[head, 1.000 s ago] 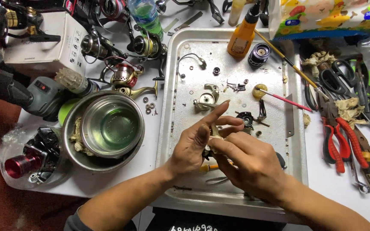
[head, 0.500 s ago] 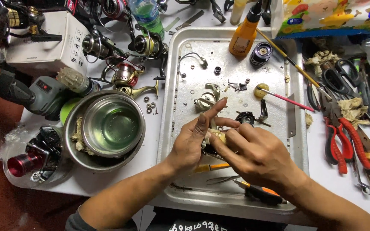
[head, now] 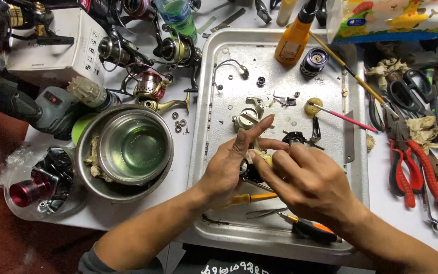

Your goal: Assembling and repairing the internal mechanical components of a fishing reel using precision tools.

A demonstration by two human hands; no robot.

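Two bare hands meet over a wide metal tray (head: 219, 213) that lies on a white table (head: 178, 167), the largest things in view. Left of the tray stands a steel bowl (head: 134, 147) nested in a bigger basin (head: 89, 177), and above it several fishing reels (head: 150, 83) crowd around a white box (head: 51, 48). An orange bottle (head: 294, 38) stands at the tray's top edge beside a dark spool (head: 314, 60). Red-handled pliers (head: 406, 167) and black scissors (head: 406, 91) lie on the table to the right, well apart from the hands. The left hand (head: 226, 167) and the right hand (head: 313, 182) are pressed close together at the tray's middle, both closed around a small dark reel part (head: 252, 170) with a wad of yellowish cloth (head: 264, 157) against it; the left forefinger sticks out straight while its thumb and other fingers cup the part from the left, and the right fingers curl over it from the right. How the part is gripped underneath is hidden. Just below the hands lie a yellow-handled screwdriver (head: 244, 199), tweezers (head: 264, 213) and an orange-and-black screwdriver (head: 313, 228). A silver reel piece (head: 247, 115) sits just above the left forefinger, with small screws (head: 285, 100) scattered near it.
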